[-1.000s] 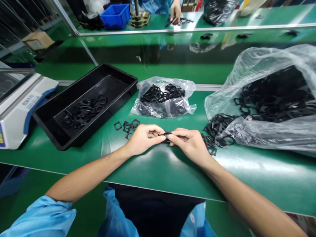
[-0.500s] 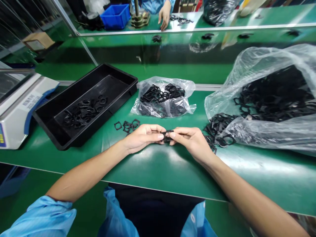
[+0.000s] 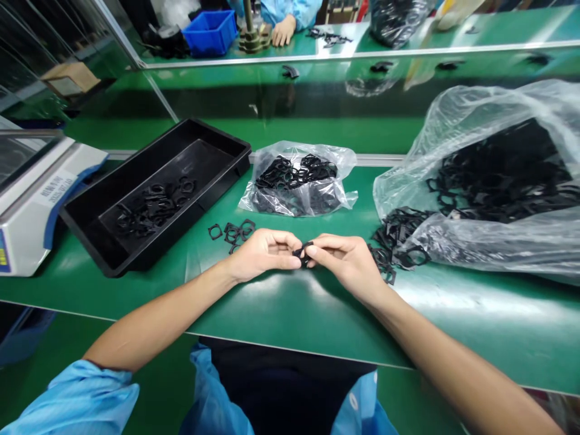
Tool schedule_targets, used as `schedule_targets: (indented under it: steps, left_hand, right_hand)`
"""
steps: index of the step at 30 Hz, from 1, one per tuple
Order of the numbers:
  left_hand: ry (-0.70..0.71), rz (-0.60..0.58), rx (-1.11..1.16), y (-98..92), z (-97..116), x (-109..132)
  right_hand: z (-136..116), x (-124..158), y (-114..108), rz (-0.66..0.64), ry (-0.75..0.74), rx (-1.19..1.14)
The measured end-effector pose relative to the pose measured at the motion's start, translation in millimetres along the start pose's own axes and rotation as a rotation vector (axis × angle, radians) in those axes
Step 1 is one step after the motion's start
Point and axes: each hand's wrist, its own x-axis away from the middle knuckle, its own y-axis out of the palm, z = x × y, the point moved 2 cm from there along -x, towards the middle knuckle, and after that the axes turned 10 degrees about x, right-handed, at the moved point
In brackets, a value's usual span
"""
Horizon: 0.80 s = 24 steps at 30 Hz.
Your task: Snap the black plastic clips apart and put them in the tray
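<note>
Between my two hands, just above the green table [image 3: 281, 314], is a small black plastic ring-shaped part [image 3: 302, 249]. My left hand [image 3: 264, 254] pinches its left side between thumb and fingers. On the other side, my right hand [image 3: 347, 257] grips it with thumb and forefinger. My fingertips cover much of the part, so I cannot tell whether it is one piece or two. Several loose black square frames with round holes [image 3: 232, 232] lie beyond my left hand. Right of my right hand, similar black parts [image 3: 399, 229] spill from a large clear plastic bag [image 3: 457, 241].
A black tray [image 3: 222, 160] holding black parts stands at the left, beside a white scale [image 3: 31, 205]. Straight ahead sits a smaller clear bag [image 3: 317, 199] of black parts. Across a conveyor belt [image 3: 326, 133] carrying spaced black pieces, a co-worker's hand [image 3: 284, 30] rests near a blue bin [image 3: 211, 33].
The black part has tilted between my fingers and shifted slightly left. Across the belt, the co-worker's hand has moved left and back from the belt's edge.
</note>
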Motion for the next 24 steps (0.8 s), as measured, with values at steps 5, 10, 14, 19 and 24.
schedule_targets:
  steps: [5,10,14,19,24]
  left_hand:
    - [0.091,-0.029,-0.179,5.1,4.1,2.2]
    - [0.139,0.04,-0.153,2.6,3.0,1.3]
    - [0.028,-0.039,0.013,3.4,-1.9,1.0]
    - [0.021,0.008,0.085,2.4,1.2,1.2]
    - [0.115,0.148,-0.027,-1.1,2.1,-0.6]
  right_hand:
    - [1.9,2.1,-0.1,0.034,-0.046,0.142]
    - [-3.9,3.6,0.2,0.114,-0.053,0.151]
    - [-7.5,3.5,4.6,0.043,-0.009,0.047]
    - [-2.8,-1.4,-1.8,0.024,0.073,-0.08]
    - [5.3,-5.6,-6.6,0.052,0.132,-0.168]
